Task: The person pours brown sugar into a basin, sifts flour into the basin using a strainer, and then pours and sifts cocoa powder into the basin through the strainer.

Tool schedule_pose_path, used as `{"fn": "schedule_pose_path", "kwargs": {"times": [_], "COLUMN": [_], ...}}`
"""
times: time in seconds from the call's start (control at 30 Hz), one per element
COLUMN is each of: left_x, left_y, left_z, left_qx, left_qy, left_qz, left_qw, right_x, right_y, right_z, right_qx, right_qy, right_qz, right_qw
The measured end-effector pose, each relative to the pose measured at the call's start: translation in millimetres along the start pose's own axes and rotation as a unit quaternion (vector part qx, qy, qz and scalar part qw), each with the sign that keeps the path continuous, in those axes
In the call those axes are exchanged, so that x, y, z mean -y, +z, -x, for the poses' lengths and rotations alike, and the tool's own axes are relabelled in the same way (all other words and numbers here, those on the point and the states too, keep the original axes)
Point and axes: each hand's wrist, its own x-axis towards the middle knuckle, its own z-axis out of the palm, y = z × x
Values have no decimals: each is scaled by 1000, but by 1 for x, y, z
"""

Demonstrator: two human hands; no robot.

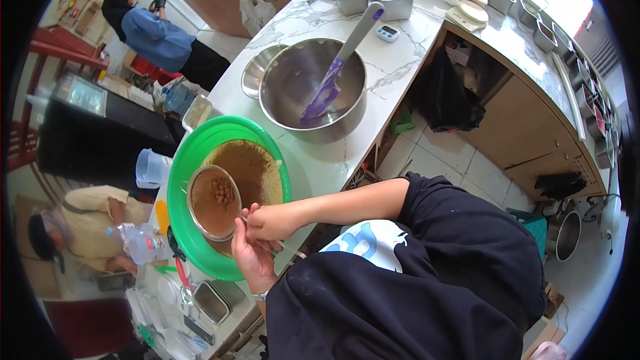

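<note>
A round metal sieve (214,203) with brown powder and several small lumps sits over a large green basin (180,240). Brown and pale yellow powder lies in the basin. My right hand (272,221) is closed round the handle end of the sieve; the handle itself is mostly hidden. Beside it, my left hand (252,259), with a watch on the wrist, has its palm showing and its fingers extended near the sieve's rim. Behind the basin stands a steel mixing bowl (313,123) with a purple and grey spatula (330,83) leaning in it.
Another metal bowl (253,75) touches the mixing bowl. A small timer (387,33) and metal pans (391,8) stand on the marble counter (390,60). A clear jug (153,168) and red-handled tool (182,273) lie near the basin. Two other people stand at the left, one holding a phone.
</note>
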Motion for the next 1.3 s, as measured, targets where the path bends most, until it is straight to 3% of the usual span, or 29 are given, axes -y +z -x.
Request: {"fn": "schedule_pose_path", "kwargs": {"times": [0.1, 0.2, 0.27, 0.3, 0.33, 0.4, 0.43, 0.53, 0.63, 0.67, 0.73, 0.8, 0.83, 0.87, 0.9, 1.0, 1.1, 1.17, 1.23, 1.27, 1.3], "left_x": [-8, -16, -23, -26, -29, -40, -39, -48, -53, -54, -55, -57, -58, -58, -59, -64, -70, -71, -73, -75, -76], "left_y": [-14, -35, -46, -27, -36, -57, -53, -66, -63, -62, -60, -60, -60, -60, -61, -62, -61, -62, -59, -57, -53], "left_z": [-4, -5, 2, 10, 11, 17, 19, 22, 26, 27, 29, 29, 28, 27, 25, 20, 16, 14, 14, 14, 15], "left_qx": [-15, -25, -24, -103, -63, 6, -70, -42, -56, -56, -62, -47, -35, -20, -16, -8, 0, 6, 47, 68, 81], "left_qy": [-3, 7, 16, 25, 18, 10, 21, 13, 18, 17, 20, 15, 18, 19, 26, 24, 21, 17, -8, -20, -41], "left_qz": [20, 7, -35, -50, -49, -41, -55, -80, -122, -139, -185, -219, -238, -258, -268, -247, -208, -182, -194, -200, -204], "left_qw": [1000, 1000, 999, 993, 997, 999, 996, 996, 991, 989, 981, 974, 970, 966, 963, 969, 978, 983, 980, 977, 975], "right_x": [10, -1, -10, -11, -12, -9, -6, -18, -19, -17, -24, -16, -11, 19, 32, 62, 66, 54, 44, 35, 33], "right_y": [-7, -23, -34, -36, -37, -43, -41, -41, -34, -39, -50, -69, -82, -79, -87, -81, -82, -117, -111, -92, -78], "right_z": [11, 9, 1, -2, -4, -15, -15, -32, -34, -32, -34, -40, -46, -39, -41, -52, -74, -91, -106, -123, -132], "right_qx": [38, -93, -236, -280, -321, -253, -254, -346, -397, -354, -309, -275, -263, -242, -288, -300, -280, -72, -63, -156, -242], "right_qy": [11, -77, -173, -192, -211, -145, -155, -168, -205, -217, -239, -198, -146, -155, -186, -194, -222, -244, -236, -216, -186], "right_qz": [47, 163, 190, 193, 195, 105, 99, 313, 334, 360, 336, 246, 92, -41, 24, -107, -123, -335, -239, -34, 173], "right_qw": [998, 979, 937, 921, 902, 951, 949, 868, 830, 835, 857, 908, 949, 957, 939, 928, 926, 907, 940, 963, 936]}}
